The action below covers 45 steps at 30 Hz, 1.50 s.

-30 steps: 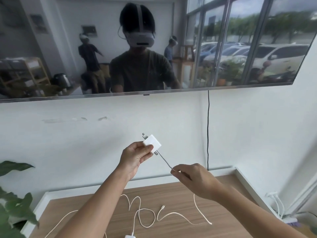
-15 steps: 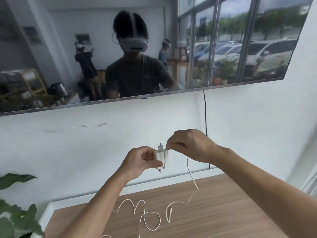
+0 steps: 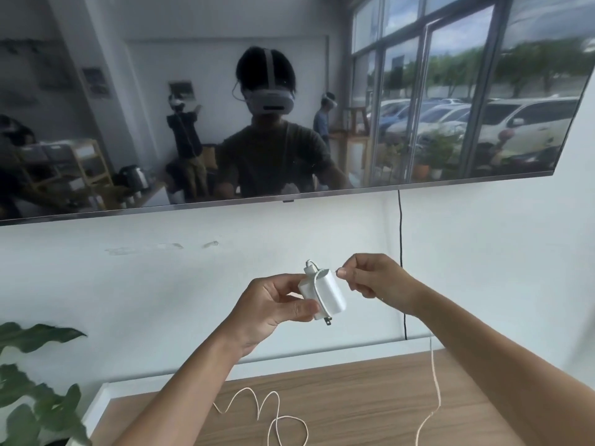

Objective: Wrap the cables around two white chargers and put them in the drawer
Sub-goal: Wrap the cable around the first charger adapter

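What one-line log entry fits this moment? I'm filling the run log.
left hand: grips white plastic charger | right hand: pinches thin white cable | cable: looped over charger | drawer: unseen

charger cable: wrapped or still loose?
Partly wrapped. One loop crosses the charger held by the left hand; the right hand pinches the cable, whose rest hangs loose.

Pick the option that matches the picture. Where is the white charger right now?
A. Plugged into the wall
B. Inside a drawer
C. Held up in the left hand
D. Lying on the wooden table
C: the left hand grips the charger in the air above the table, while the right hand pinches its cable.
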Available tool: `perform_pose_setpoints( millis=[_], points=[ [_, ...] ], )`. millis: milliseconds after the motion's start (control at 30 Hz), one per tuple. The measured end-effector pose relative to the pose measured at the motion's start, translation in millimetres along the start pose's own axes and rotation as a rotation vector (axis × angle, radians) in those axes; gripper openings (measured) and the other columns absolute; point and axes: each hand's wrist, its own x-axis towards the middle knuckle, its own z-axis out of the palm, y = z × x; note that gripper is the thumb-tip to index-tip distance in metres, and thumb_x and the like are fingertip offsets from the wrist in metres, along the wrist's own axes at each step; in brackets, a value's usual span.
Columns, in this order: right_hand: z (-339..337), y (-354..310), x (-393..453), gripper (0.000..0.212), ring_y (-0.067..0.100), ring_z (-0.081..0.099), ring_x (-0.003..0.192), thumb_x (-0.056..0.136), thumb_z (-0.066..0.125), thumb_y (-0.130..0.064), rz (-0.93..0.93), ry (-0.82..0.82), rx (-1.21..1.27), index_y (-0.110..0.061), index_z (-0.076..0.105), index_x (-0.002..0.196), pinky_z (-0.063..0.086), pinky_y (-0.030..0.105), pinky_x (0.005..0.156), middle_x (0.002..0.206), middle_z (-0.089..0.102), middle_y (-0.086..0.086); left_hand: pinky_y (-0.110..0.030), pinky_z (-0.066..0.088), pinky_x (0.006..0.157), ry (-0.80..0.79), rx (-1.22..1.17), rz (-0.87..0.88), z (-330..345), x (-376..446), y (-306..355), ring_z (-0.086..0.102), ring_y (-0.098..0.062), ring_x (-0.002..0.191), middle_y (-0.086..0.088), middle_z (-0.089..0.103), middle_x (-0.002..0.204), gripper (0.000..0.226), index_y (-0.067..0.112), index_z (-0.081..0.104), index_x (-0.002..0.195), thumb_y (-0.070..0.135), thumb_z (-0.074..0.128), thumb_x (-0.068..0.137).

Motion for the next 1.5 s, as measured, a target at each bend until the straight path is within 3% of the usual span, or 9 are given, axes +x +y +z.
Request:
perform_pose_setpoints(
  millis=[167,333,500,600,733,933,1133,1300,1500],
  points=[
    [17.0,18.7,-9.6,0.034,0.012,0.043,0.051,0.096,0.063,-0.044,0.048,-0.02,-0.192,-0.018,0.077,0.08,0.036,0.02,0.051,0.062,0.059,-0.002,-0.032,0.062,0.082,0.112,-0.112,0.014,-6.4,3.2,-6.4,0.076,-0.024,0.092,-0.005,0.079,0.101,0.035,0.018,0.084,0.1,0.011,0.092,0.067],
    [43.3,22.1,-31.6,0.037,0.001,0.05,0.054,0.1,0.052,-0.05,-0.06,-0.115,-0.591,-0.025,0.078,0.093,0.038,0.011,0.059,0.059,0.059,-0.026,-0.031,0.062,0.082,0.353,-0.139,0.019,-20.2,10.2,-15.5,0.072,-0.019,0.087,0.0,0.076,0.086,0.032,0.012,0.082,0.101,0.014,0.087,0.07],
    [55.8,18.0,-45.4,0.037,0.025,0.05,0.07,0.107,0.037,-0.046,-0.374,-0.137,-0.96,-0.019,0.061,0.1,0.044,0.034,0.065,0.071,0.063,0.0,-0.039,0.063,0.084,0.474,0.107,-0.003,-26.6,12.8,-20.4,0.078,-0.02,0.08,0.007,0.079,0.086,0.027,0.026,0.082,0.099,0.011,0.087,0.078],
    [60.8,6.5,-47.0,0.031,0.024,0.064,0.096,0.107,0.039,-0.04,-0.414,-0.156,-1.053,-0.027,0.061,0.123,0.052,0.037,0.079,0.114,0.074,-0.009,-0.04,0.058,0.082,0.454,0.343,0.017,-30.0,16.3,-25.8,0.077,-0.012,0.074,0.011,0.08,0.091,0.026,0.038,0.081,0.09,0.021,0.092,0.075],
    [57.1,-10.3,-40.9,0.028,0.027,0.046,0.069,0.107,0.037,-0.037,-0.502,-0.102,-1.117,-0.022,0.058,0.097,0.046,0.039,0.062,0.082,0.06,-0.003,-0.036,0.053,0.077,0.417,0.419,-0.009,-34.1,15.8,-28.0,0.079,-0.01,0.079,0.013,0.08,0.089,0.024,0.039,0.079,0.087,0.028,0.094,0.072],
    [46.8,-20.7,-18.7,0.034,0.027,0.055,0.061,0.103,0.034,-0.042,-0.658,-0.006,-1.189,-0.029,0.065,0.097,0.046,0.036,0.05,0.08,0.065,-0.005,-0.04,0.058,0.083,0.315,0.547,0.019,-29.7,16.0,-25.5,0.078,-0.007,0.079,0.011,0.081,0.087,0.024,0.033,0.08,0.095,0.028,0.092,0.074],
    [32.8,-42.3,-1.3,0.025,0.012,0.063,0.072,0.097,0.054,-0.048,-0.632,0.05,-1.067,-0.033,0.074,0.101,0.052,0.034,0.064,0.094,0.074,-0.012,-0.047,0.058,0.09,0.149,0.592,0.014,-18.9,15.7,-17.2,0.079,-0.008,0.083,0.008,0.08,0.089,0.022,0.033,0.079,0.091,0.024,0.09,0.075],
    [16.2,-42.8,11.5,0.025,0.01,0.049,0.059,0.078,0.079,-0.049,-0.34,0.016,-0.738,-0.025,0.073,0.082,0.043,0.032,0.059,0.065,0.064,-0.003,-0.049,0.059,0.092,0.062,0.496,0.013,-14.7,12.6,-16.0,0.08,-0.018,0.086,0.005,0.081,0.094,0.028,0.037,0.081,0.094,0.025,0.093,0.073],
    [4.1,-28.6,21.2,0.03,0.016,0.048,0.065,0.072,0.088,-0.035,-0.076,-0.039,-0.226,-0.012,0.073,0.082,0.037,0.033,0.062,0.075,0.067,0.02,-0.024,0.055,0.082,-0.037,0.301,0.016,-12.9,10.2,-7.6,0.079,-0.022,0.086,-0.005,0.081,0.091,0.034,0.018,0.081,0.103,0.023,0.091,0.071]
  ],
)
